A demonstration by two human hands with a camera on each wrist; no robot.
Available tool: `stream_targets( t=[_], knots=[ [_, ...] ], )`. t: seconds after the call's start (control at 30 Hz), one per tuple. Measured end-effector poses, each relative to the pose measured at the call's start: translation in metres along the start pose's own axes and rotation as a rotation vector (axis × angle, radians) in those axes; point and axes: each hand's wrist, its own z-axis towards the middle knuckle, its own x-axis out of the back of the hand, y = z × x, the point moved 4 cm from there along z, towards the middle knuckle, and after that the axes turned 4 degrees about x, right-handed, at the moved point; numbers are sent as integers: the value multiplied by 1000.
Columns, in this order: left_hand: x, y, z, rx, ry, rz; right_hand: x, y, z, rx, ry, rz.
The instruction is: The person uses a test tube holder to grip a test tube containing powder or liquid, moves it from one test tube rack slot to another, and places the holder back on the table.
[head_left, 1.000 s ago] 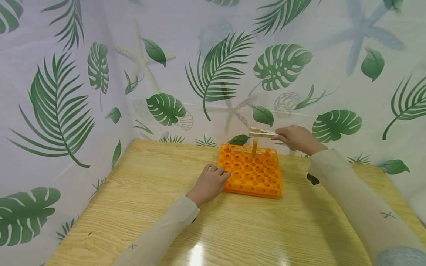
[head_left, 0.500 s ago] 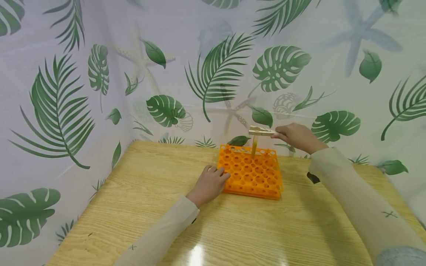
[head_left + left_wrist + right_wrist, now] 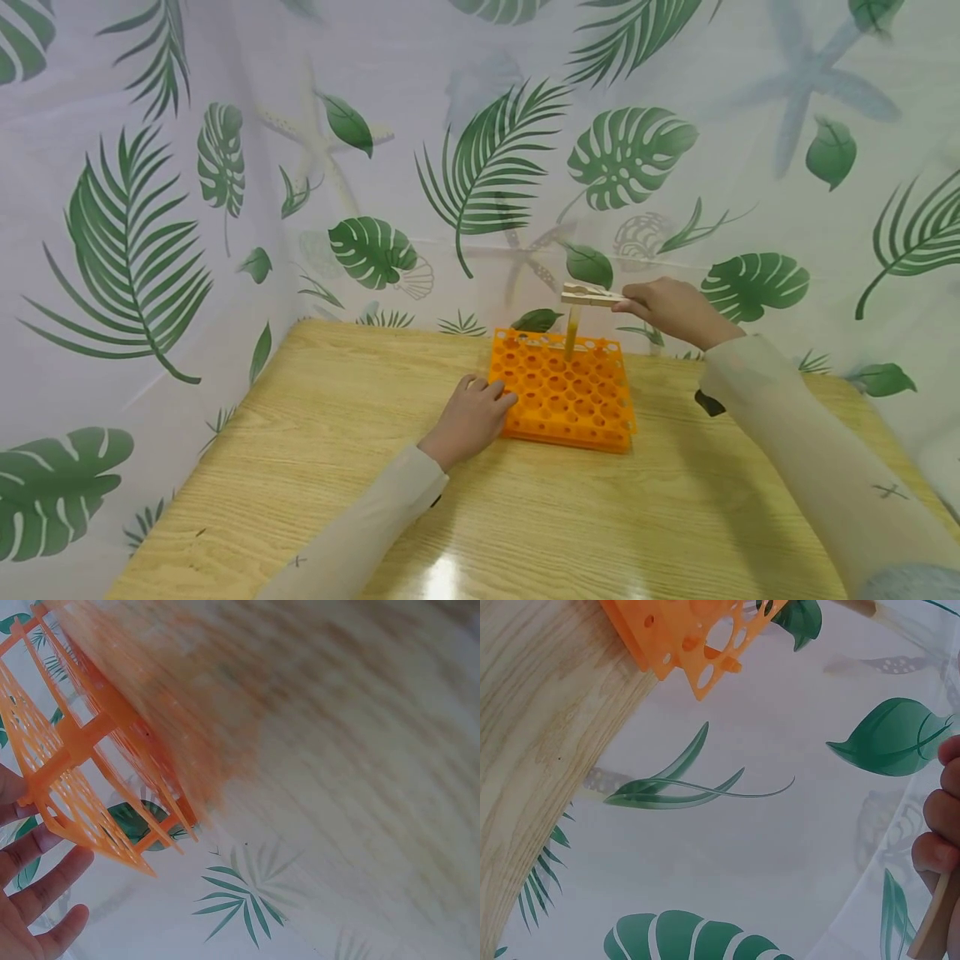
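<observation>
An orange test tube rack [image 3: 558, 392], full of round holes, stands on the wooden table. My left hand [image 3: 468, 421] grips its left edge, thumb toward the top; in the left wrist view the fingers [image 3: 52, 881] are loosely spread along the rack's end. Above the rack's back right, my right hand [image 3: 671, 310] pinches the handle of a wooden test tube clamp [image 3: 588, 294]. Held nearly upright in the clamp's far end is a test tube [image 3: 572, 333] with yellow liquid. Its lower end reaches the rack's back part; how deep it sits I cannot tell.
The wooden table [image 3: 360, 383] extends to the left and in front of the rack. Close behind it hangs a white cloth [image 3: 420, 183] printed with green leaves, which also covers the left side.
The right hand has lifted the clamp and test tube very slightly relative to the rack. The left hand stays on the rack's edge. The whole view has shifted a little.
</observation>
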Motion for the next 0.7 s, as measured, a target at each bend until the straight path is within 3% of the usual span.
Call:
stream_targets(
  t=[0.7],
  knots=[
    [-1, 1, 0, 8, -6, -10, 8, -6, -13, 19, 35, -14]
  ],
)
